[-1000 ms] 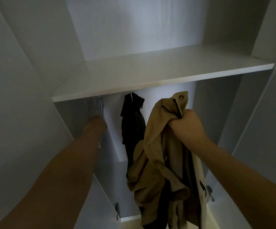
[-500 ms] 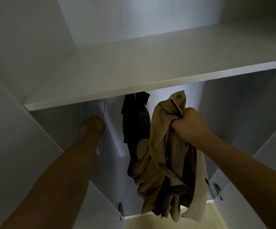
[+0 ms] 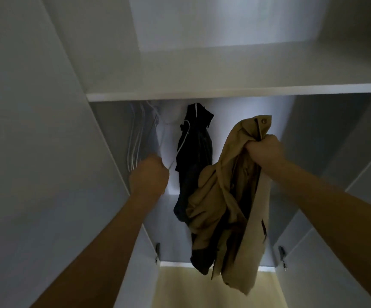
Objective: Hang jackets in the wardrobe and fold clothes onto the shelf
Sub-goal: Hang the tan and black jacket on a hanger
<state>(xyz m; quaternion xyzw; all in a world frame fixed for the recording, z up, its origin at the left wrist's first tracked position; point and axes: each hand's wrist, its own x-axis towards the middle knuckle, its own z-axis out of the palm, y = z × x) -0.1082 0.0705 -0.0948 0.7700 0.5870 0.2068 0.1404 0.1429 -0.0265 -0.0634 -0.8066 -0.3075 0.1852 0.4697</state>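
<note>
My right hand (image 3: 264,151) grips a tan jacket (image 3: 226,196) by its collar, and the rest hangs crumpled inside the open wardrobe. A black jacket (image 3: 194,152) hangs under the white shelf (image 3: 235,93), just left of the tan one. Several white hangers (image 3: 139,134) hang at the far left of that space. My left hand (image 3: 150,175) is curled into a fist at their lower ends, around a thin white hanger (image 3: 170,166) that shows blurred beside my knuckles.
The wardrobe's side walls (image 3: 104,152) stand close on both sides of my arms. Door hinges (image 3: 157,252) sit low on each wall. A pale wooden floor (image 3: 202,287) shows below the jackets. The shelf's top holds nothing in view.
My left hand has come down and back from the hanger tops to their lower ends and has curled into a fist. My right hand still holds the tan jacket; the view has shifted.
</note>
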